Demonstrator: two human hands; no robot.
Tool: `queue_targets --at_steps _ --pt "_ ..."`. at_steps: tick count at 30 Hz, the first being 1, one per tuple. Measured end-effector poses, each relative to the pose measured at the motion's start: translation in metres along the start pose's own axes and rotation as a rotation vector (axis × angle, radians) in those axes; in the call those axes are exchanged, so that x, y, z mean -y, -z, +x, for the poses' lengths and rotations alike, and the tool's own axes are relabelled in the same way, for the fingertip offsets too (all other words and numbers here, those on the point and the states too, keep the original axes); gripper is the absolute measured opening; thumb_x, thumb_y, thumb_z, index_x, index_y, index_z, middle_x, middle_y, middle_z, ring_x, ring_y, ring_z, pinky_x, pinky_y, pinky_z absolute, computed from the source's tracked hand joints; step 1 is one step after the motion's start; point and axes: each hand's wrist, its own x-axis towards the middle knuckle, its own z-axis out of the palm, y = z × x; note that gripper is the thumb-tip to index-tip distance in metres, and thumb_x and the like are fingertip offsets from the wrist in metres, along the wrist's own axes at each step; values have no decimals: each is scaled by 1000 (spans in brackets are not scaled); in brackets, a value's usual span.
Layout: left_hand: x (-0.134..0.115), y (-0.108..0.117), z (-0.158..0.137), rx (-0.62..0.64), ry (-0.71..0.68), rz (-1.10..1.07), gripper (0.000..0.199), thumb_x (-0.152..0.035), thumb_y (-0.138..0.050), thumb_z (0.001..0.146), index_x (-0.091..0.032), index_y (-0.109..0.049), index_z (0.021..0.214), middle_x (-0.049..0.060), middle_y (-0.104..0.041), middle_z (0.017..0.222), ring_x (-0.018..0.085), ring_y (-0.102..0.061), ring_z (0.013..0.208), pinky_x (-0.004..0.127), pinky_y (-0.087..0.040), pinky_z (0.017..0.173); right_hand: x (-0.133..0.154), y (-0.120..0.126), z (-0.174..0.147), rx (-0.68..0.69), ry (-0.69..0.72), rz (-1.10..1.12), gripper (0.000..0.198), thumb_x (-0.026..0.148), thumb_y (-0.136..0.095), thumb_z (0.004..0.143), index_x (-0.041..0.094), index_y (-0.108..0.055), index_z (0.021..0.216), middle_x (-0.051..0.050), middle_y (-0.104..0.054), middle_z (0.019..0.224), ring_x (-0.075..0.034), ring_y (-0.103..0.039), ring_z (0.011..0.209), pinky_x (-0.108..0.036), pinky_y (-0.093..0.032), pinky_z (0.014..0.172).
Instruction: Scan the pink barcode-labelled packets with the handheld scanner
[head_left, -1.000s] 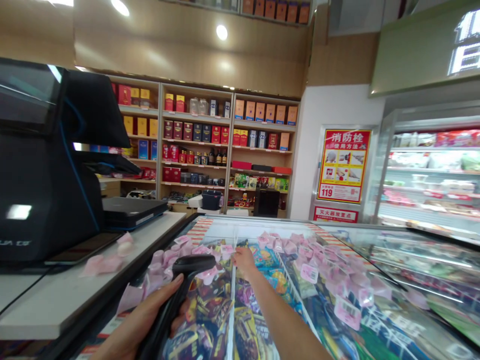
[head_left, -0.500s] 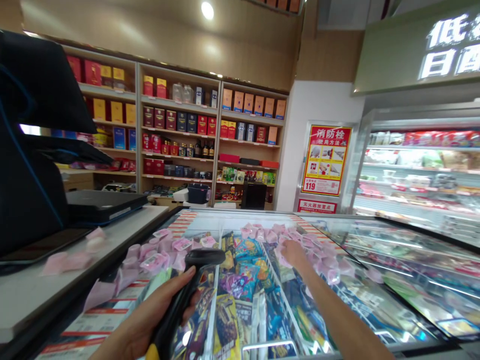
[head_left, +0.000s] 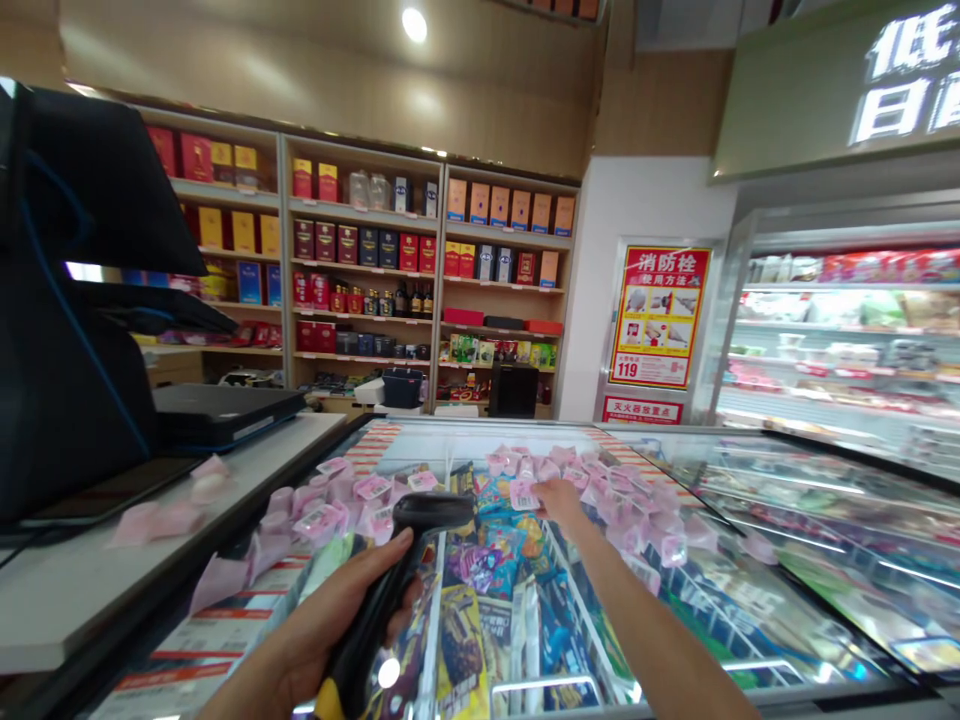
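Note:
My left hand (head_left: 360, 610) is wrapped around the handle of a black barcode scanner (head_left: 431, 512) with a yellow end at the bottom. Its head points right, over the glass top of a freezer. My right hand (head_left: 556, 500) is closed on a small pink wrapped packet with a white barcode label (head_left: 523, 494), held above the glass a little right of the scanner head. Around that hand lies a heap of similar pink packets (head_left: 622, 500). A second group of pink packets (head_left: 322, 510) lies behind and left of the scanner, some with labels showing.
Under the freezer glass (head_left: 420, 440) are colourful ice cream packages (head_left: 480, 565). A counter (head_left: 75, 620) at left carries a dark checkout terminal (head_left: 82, 300) and a few pink packets (head_left: 161, 520). Shelves of boxes (head_left: 360, 250) and a lit refrigerated display (head_left: 847, 340) stand beyond.
My right hand has moved left from the right-hand heap, bringing out a pink packet with its label showing. The scanner in my left hand sits slightly further right in view.

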Motion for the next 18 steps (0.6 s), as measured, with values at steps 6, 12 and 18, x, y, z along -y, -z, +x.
queue_targets --at_steps 6,12,18 --pt "-5 -6 -5 -77 -22 31 35 -45 -55 63 -13 -56 78 -2 -51 47 5 -42 35 14 -30 34 23 -27 -6 53 -88 260 10 24 -46 66 15 -50 62 -4 -63 62 -15 -60 58 -19 -45 47" --pt "-5 0 -4 -23 -44 32 36 -47 -53 64 -13 -55 77 -2 -51 48 5 -43 36 15 -30 35 34 -41 -8 84 -140 385 8 20 -47 64 16 -47 57 -5 -61 58 -17 -60 61 -23 -47 49" --pt "-6 10 -3 -44 -98 28 32 -44 -51 67 -13 -54 76 -2 -50 48 5 -42 36 15 -30 35 34 -55 -7 100 -167 448 8 18 -48 62 16 -47 55 -4 -61 57 -17 -60 60 -25 -48 50"
